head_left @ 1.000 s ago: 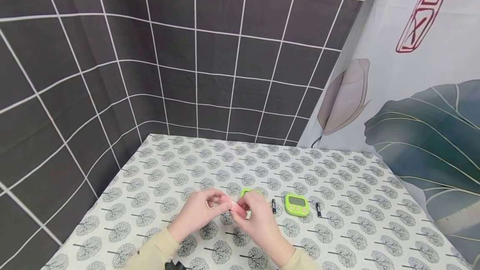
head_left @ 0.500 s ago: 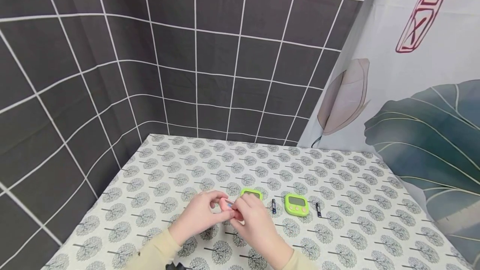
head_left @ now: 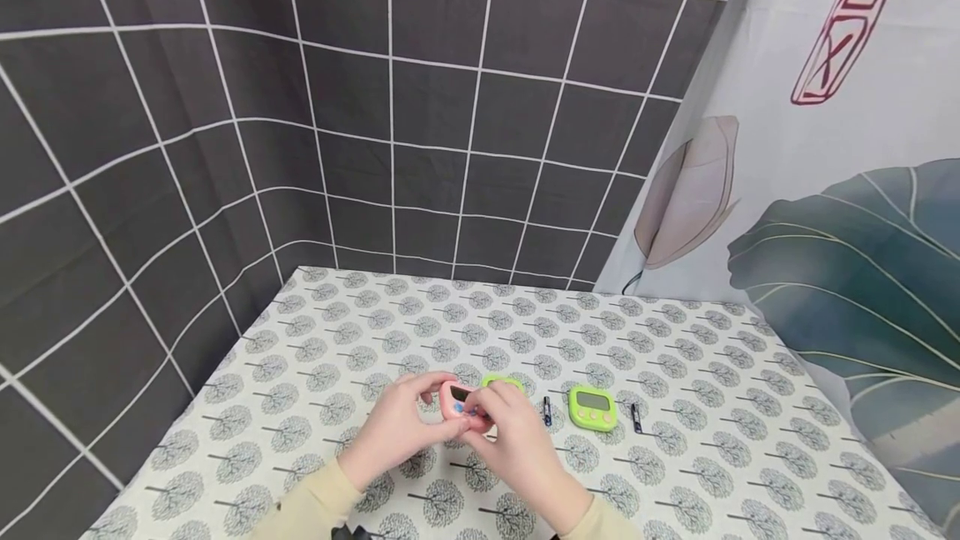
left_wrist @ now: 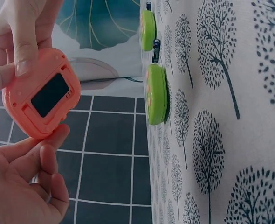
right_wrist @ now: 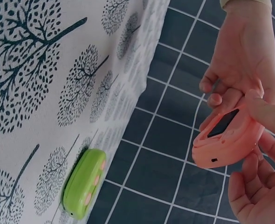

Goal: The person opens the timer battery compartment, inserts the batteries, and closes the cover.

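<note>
Both hands hold a small pink digital timer (head_left: 453, 397) above the table. Its dark display and blue buttons face the head camera. My left hand (head_left: 397, 422) grips its left edge between thumb and fingers. My right hand (head_left: 519, 437) pinches the right side, its fingers lying over part of the front. In the left wrist view the back of the timer (left_wrist: 21, 95) shows, with a black rectangle in the middle. The right wrist view shows the same timer (right_wrist: 230, 151) edge-on, with a small dark slot in its rim.
Two green timers lie on the tree-print tablecloth (head_left: 420, 327): one (head_left: 593, 408) to the right, another (head_left: 504, 382) partly behind my right hand. A dark battery (head_left: 547, 412) lies between them, and a second battery (head_left: 636, 418) farther right. A dark checked curtain (head_left: 435, 173) hangs behind.
The pink timer, mostly hidden by fingers before, has turned so its display and blue buttons show. My right-hand fingers have shifted on it; the green timers and batteries stay put.
</note>
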The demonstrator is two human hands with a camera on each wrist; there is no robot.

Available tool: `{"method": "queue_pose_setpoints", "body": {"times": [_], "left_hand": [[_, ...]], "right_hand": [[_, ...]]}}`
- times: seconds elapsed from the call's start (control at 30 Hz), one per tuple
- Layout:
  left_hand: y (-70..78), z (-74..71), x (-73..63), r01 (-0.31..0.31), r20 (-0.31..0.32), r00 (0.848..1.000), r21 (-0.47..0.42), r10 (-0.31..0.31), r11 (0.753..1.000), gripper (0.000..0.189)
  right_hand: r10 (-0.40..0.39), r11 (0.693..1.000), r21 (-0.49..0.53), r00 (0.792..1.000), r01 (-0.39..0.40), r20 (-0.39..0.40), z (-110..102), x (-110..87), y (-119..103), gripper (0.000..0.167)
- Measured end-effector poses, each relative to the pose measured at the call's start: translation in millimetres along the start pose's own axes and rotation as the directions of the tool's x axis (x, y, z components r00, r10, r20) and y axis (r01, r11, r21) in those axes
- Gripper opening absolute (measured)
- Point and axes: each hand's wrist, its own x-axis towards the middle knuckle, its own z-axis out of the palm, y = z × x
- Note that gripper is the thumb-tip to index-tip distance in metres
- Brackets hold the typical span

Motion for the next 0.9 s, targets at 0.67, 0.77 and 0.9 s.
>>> {"method": "queue_pose_setpoints", "body": {"times": [0.67, 0.77, 0.9], "left_hand": [[-5.6, -0.9, -0.2, -0.049, -0.021, 0.999, -0.082, 0.047, 0.995, 0.064], [-5.8, -0.6, -0.6, -0.051, -0.025, 0.998, -0.079, 0.049, 0.996, 0.065], [-6.5, -0.2, -1.4, -0.056, -0.030, 0.998, -0.081, 0.054, 0.995, 0.065]], "right_hand": [[0.276, 0.886, 0.314, 0.932, -0.341, 0.233, -11.6, -0.2, 15.8, 0.044], [0.314, 0.868, 0.308, 0.911, -0.389, 0.266, -13.6, -0.8, 18.0, 0.049], [0.343, 0.850, 0.299, 0.887, -0.433, 0.309, -15.8, -0.8, 21.0, 0.060]]}}
